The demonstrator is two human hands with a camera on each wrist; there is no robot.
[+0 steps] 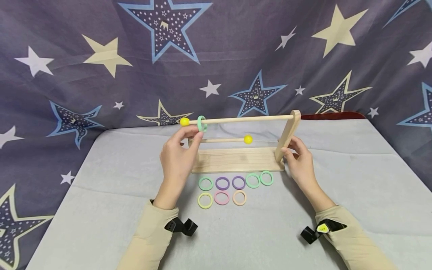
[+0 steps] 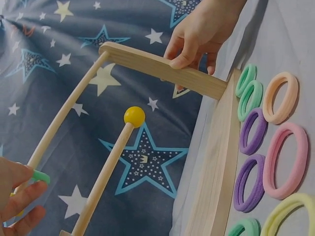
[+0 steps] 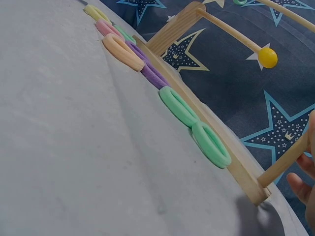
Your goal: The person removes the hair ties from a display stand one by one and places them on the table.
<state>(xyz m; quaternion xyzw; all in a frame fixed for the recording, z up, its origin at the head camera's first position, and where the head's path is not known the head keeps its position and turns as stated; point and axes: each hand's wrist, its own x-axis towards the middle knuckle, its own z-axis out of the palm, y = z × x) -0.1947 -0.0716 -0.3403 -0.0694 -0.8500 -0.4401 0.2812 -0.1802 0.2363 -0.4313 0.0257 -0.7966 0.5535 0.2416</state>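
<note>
My left hand [image 1: 177,157] pinches a light green hair tie [image 1: 200,124] between thumb and fingers. The tie hangs around the upper rod [image 1: 243,119] of a wooden stand, just inboard of the yellow ball [image 1: 184,122] at its left end. My right hand [image 1: 299,160] grips the stand's tall right post [image 1: 287,135], thumb on the near side. A lower rod [image 2: 106,177] runs from the short left post [image 3: 177,27], which my left hand partly hides in the head view, and ends in another yellow ball [image 2: 134,117].
In front of the wooden base [image 1: 239,160] several hair ties lie flat in two rows: green [image 1: 206,178], purple [image 1: 222,177], yellow [image 1: 204,207], pink [image 1: 221,203] and peach [image 1: 239,204]. A star-patterned cloth [image 1: 209,67] hangs behind the grey-covered table [image 1: 111,180].
</note>
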